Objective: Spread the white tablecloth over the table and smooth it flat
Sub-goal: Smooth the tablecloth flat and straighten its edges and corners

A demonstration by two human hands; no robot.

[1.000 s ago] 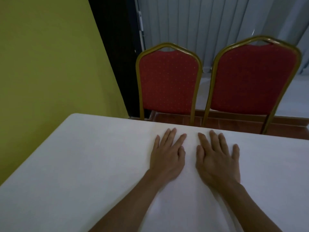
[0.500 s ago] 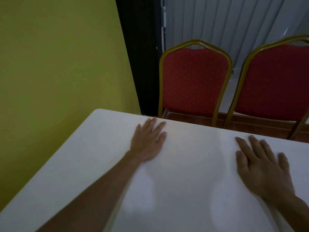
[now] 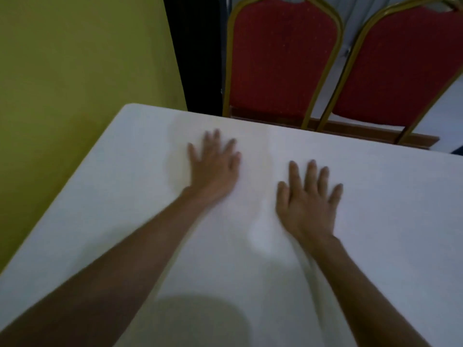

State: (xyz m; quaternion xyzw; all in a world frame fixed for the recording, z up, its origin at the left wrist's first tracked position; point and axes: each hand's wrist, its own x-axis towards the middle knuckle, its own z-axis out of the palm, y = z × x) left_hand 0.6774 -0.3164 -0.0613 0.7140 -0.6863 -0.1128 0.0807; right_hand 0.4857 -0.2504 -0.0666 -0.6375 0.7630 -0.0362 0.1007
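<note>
Fingers blurred, both hands flat on tablecloth.

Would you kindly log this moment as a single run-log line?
phase: smoothing | left hand: flat, palm down on white tablecloth | right hand: flat, palm down | cloth: covers table, fold near right wrist

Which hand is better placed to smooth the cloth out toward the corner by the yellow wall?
Left. The left hand lies flat on the cloth, nearer that corner and the wall. The right hand lies flat further from it, by a soft fold.
</note>
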